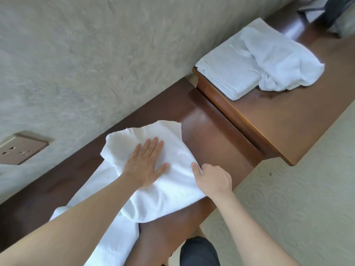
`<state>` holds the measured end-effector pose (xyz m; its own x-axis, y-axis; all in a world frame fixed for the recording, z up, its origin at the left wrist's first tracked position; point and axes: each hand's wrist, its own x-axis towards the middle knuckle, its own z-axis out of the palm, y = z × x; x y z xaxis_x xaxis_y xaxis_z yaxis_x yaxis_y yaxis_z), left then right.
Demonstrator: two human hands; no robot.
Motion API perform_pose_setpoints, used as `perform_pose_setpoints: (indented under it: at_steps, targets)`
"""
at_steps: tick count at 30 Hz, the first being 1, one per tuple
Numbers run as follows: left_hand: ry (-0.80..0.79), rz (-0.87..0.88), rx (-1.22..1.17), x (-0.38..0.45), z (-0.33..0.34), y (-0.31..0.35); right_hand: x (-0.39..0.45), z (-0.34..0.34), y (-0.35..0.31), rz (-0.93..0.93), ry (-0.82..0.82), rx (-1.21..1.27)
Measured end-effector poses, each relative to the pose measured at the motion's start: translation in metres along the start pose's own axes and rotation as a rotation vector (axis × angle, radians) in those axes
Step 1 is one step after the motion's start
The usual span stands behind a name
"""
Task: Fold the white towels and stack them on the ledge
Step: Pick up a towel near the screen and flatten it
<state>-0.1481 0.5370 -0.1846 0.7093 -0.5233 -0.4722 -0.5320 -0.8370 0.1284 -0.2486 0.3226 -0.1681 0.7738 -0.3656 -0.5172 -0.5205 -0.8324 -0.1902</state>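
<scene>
Left hand: the left hand (pixel 145 166) lies flat on the white towel (pixel 163 181), palm down, fingers (pixel 153 145) straight and spread, pressing the cloth onto the ledge
Right hand: the right hand (pixel 213 178) grips the towel's right edge, fingers curled into the fabric, thumb on top of the cloth
White towel: partly folded over itself on the dark wooden ledge (pixel 207 127), its far edge ragged and uneven; a long loose end trails back under the left forearm toward the bottom of the view
Ledge: runs along the foot of the textured wall (pixel 96 54), glossy brown
Folded towel: a neat folded towel (pixel 226 73) lies on the raised wooden surface (pixel 278 120) further right, well apart from the hands
Crumpled towel: a crumpled towel (pixel 284 60) lies heaped just beside the folded one, overlapping its right side
Wall socket: a bronze socket plate (pixel 21 149) is set in the wall at the left
Floor: pale patterned carpet (pixel 297 204) at the right
Far corner: dark shapes at the top right, possibly a bag, too blurred to tell
</scene>
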Motion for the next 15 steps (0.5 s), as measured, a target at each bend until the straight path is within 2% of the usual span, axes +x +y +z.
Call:
perform_pose_setpoints:
  at_steps: [4,10,13,15]
  targets:
    - [0.042,-0.022,-0.045,0.013,0.005,0.016,0.035,-0.025,0.014,-0.002,-0.096,0.045]
    - [0.108,-0.088,-0.055,0.018,0.018,0.028,0.056,-0.036,0.026,0.036,-0.359,0.535]
    - [0.134,-0.122,-0.081,0.016,0.025,0.029,0.055,-0.020,0.015,0.129,-0.381,0.731]
    - [0.155,-0.125,-0.066,0.012,0.028,0.029,0.059,-0.015,0.005,0.182,-0.460,0.844]
